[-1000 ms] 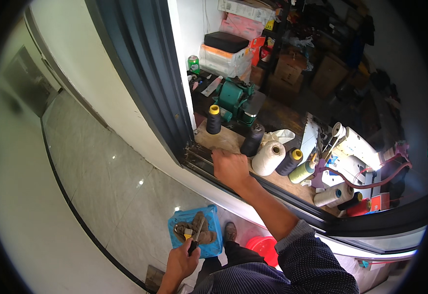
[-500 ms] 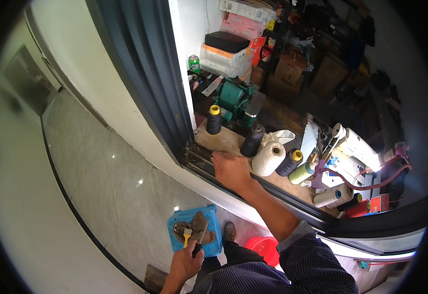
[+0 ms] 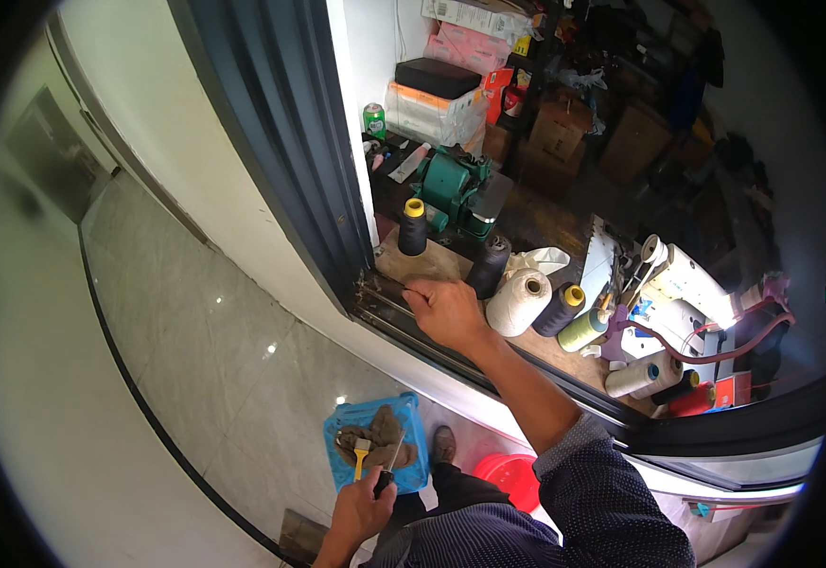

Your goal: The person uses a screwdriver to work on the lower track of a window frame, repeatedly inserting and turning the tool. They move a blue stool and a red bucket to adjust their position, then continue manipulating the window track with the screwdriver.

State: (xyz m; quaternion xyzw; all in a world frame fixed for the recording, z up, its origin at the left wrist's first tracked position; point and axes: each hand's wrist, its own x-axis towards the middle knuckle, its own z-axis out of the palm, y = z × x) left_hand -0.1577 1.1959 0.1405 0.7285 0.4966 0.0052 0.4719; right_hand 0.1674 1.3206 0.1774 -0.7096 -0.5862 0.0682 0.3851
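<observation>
My left hand (image 3: 361,511) is closed low in front of me around a black-handled tool with a thin metal blade (image 3: 396,454). A flat paintbrush (image 3: 362,452) with a yellow handle also runs into this hand. Below them a crumpled brown cloth (image 3: 380,426) lies on a blue plastic stool (image 3: 333,431). My right hand (image 3: 446,314) is over the dark window track (image 3: 385,317), its fingers curled in and thumb against them; whatever they pinch, if anything, is hidden. Close beside it stand a dark thread cone (image 3: 487,270) and a white thread cone (image 3: 519,303).
Past the track, a wooden ledge (image 3: 432,265) carries several more thread cones. A green bench grinder (image 3: 451,185) stands behind, and a white sewing machine (image 3: 692,284) to the right. A dark ribbed shutter (image 3: 276,123) borders the opening. A red bucket (image 3: 512,478) sits near my feet.
My right hand has lifted slightly from the track, and its fingers have curled in more. The left hand, brush and bladed tool have hardly moved.
</observation>
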